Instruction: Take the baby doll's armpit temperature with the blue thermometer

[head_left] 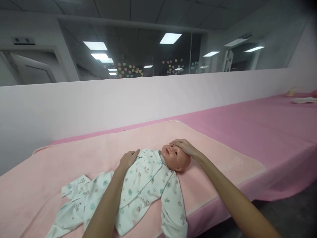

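A baby doll (178,158) lies on its back, its head to the right and its legs to the lower left. It wears a white long-sleeved top (148,181) and trousers (74,210), both printed with small animals and green dots. My right hand (183,146) lies over the top of the doll's head, fingers stretched across its forehead. At the far side of the doll's chest rests my left hand (129,158), its fingers lying against the top near the shoulder. My left forearm crosses over the doll's clothes and hides part of them.
Beneath the doll is a peach mat (99,152), spread over a pink table cover (237,122). Behind runs a low white wall (123,99) with a long window (138,46) above. Pale folded cloth (304,100) lies at the far right. The table's front edge drops away lower right.
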A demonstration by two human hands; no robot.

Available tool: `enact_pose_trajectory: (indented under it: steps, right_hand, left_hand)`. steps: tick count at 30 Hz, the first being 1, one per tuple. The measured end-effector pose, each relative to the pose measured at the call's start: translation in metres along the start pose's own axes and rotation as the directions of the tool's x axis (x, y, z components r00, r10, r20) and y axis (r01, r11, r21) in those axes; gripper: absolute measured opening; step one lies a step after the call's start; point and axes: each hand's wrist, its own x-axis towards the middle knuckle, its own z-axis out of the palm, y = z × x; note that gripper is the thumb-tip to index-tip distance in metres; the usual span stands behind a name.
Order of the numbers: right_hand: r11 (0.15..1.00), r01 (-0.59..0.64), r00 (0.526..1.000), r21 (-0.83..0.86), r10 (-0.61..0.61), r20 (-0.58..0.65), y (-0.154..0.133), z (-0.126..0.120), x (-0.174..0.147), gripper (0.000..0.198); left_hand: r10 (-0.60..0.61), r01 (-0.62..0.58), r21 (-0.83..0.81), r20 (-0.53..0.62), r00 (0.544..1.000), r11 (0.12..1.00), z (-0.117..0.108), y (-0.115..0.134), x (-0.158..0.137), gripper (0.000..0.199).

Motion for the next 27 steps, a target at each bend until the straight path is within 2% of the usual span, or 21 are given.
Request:
enact_pose_trajectory:
  steps: [5,9,16,19,22,24,27]
  right_hand:
    - [0.999,-0.022,0.998,0.035,0.023,-0.052,-0.005,0.004,-0.001,0.025]
    - [0.986,-0.091,0.992,0.138,0.101,-0.072,-0.008,0.006,-0.003,0.021]
    - [0.942,-0.19,0.98,0.277,0.201,-0.01,-0.012,0.004,-0.009,0.032]
    - [0.852,-0.349,0.937,0.389,0.305,0.171,-0.015,0.001,-0.006,0.033]
    - [0.694,-0.552,0.826,0.462,0.382,0.414,-0.011,0.0,-0.003,0.04]
    - [0.606,-0.609,0.788,0.512,0.392,0.474,-0.003,0.0,-0.003,0.044]
    - [0.541,-0.629,0.777,0.559,0.4,0.487,0.009,0.001,-0.007,0.049]
  left_hand:
    - [-0.104,0.104,0.02,0.013,0.995,0.994,-0.003,-0.002,0.003,0.067]
    - [-0.131,0.131,0.03,-0.004,0.991,0.991,-0.004,-0.002,0.005,0.063]
    - [-0.197,0.199,0.007,-0.082,0.977,0.98,-0.002,-0.004,0.009,0.056]
    - [-0.214,0.213,-0.02,-0.112,0.97,0.977,0.0,-0.006,0.008,0.051]
    - [-0.237,0.233,-0.044,-0.135,0.962,0.971,0.0,-0.008,0.002,0.048]
    - [-0.265,0.26,-0.05,-0.143,0.954,0.964,-0.001,-0.009,-0.003,0.049]
    - [-0.298,0.294,-0.047,-0.135,0.945,0.955,-0.002,-0.009,-0.011,0.052]
